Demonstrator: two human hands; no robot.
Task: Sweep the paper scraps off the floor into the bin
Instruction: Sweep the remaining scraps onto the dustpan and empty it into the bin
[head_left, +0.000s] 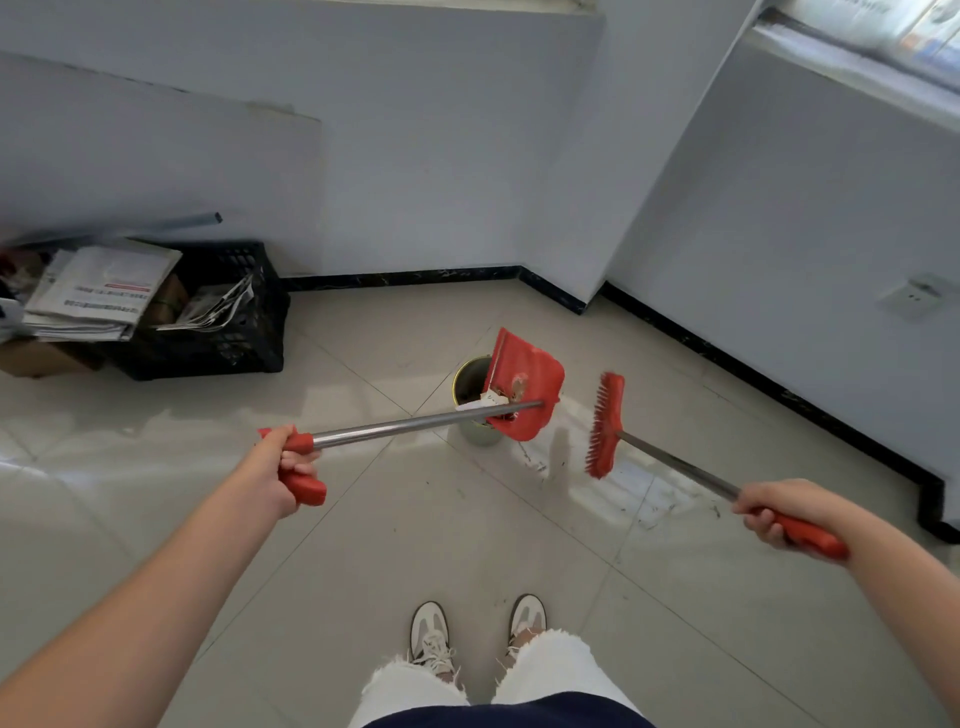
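My left hand (283, 470) grips the red handle of a long metal-shafted dustpan. Its red pan (527, 382) is lifted and tipped over a small round bin (467, 382) on the tiled floor, hiding part of the rim. White paper scraps (485, 401) lie at the pan's lower edge, above the bin's mouth. My right hand (779, 512) grips the red handle of a broom. The red broom head (605, 423) hangs in the air to the right of the pan, apart from it.
A black plastic crate (228, 332) with newspapers (98, 291) stands at the back left by the wall. White walls with a dark skirting (405, 278) close the corner behind the bin. My feet in white shoes (431, 636) stand on the tiles.
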